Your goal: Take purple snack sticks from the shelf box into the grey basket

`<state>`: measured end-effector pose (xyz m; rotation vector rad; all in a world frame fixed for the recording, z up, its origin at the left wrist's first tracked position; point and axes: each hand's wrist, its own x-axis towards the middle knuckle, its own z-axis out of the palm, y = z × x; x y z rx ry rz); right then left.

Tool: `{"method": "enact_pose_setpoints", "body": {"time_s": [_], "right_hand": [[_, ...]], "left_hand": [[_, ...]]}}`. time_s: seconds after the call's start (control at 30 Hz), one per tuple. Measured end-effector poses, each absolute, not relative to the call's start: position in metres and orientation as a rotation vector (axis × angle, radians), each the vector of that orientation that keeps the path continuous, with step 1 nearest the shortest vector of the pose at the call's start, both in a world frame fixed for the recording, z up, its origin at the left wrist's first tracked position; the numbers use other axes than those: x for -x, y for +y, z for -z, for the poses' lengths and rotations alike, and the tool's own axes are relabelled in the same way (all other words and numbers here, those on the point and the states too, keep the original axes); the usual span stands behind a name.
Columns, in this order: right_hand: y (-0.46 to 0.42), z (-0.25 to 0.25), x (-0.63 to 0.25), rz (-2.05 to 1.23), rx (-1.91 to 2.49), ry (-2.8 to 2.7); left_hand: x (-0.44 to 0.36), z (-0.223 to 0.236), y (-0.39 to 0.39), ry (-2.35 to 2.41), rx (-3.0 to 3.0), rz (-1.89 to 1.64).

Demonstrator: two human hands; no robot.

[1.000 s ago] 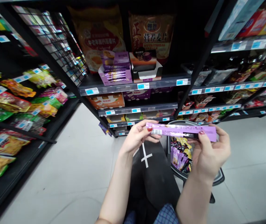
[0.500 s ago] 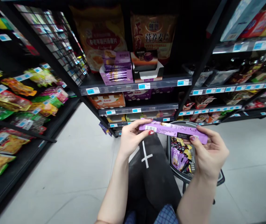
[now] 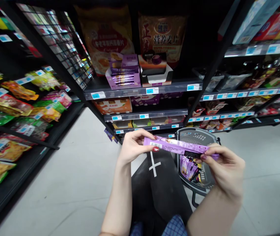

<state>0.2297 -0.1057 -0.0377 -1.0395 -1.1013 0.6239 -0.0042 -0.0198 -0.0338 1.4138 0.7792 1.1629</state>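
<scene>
A long purple stick sachet (image 3: 174, 146) with a barcode and small print is stretched level between my hands, above my knees. My left hand (image 3: 134, 144) pinches its left end between thumb and fingers. At the other end, my right hand (image 3: 225, 167) grips it beside the dark printed patch. Below the sachet stands a grey and black basket (image 3: 196, 134), partly covered by my right hand and wrist. Several more purple sachets (image 3: 189, 167) lie inside it, among black and yellow packs.
On the shelf ahead sit an open purple carton of sachets (image 3: 124, 77), a black-and-white carton (image 3: 156, 73) and a cereal bag (image 3: 163, 36). Bagged snacks (image 3: 4, 106) fill the shelves at left. Plastic bins (image 3: 235, 80) stand on the right shelving. Pale floor tiles (image 3: 68, 170) surround my legs.
Both hands have lowered the sachet slightly, and my left hand has shifted a little left. My right fingers have turned over its right end. More of the basket's far side shows.
</scene>
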Motion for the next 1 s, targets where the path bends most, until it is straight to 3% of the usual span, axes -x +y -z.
{"method": "enact_pose_setpoints", "body": {"time_s": [0.23, 0.67, 1.0], "right_hand": [[-0.11, 0.04, -0.238, -0.747, 0.99, -1.207], [-0.109, 0.037, -0.239, -0.84, 1.011, -1.213], [-0.089, 0.037, -0.212, -0.274, 1.326, -1.087]], "left_hand": [[0.003, 0.031, -0.024, 0.483, -1.351, -1.097], [0.0, 0.034, -0.018, 0.549, -1.411, -1.06], [-0.021, 0.03, -0.021, 0.785, -1.354, -1.112]]}}
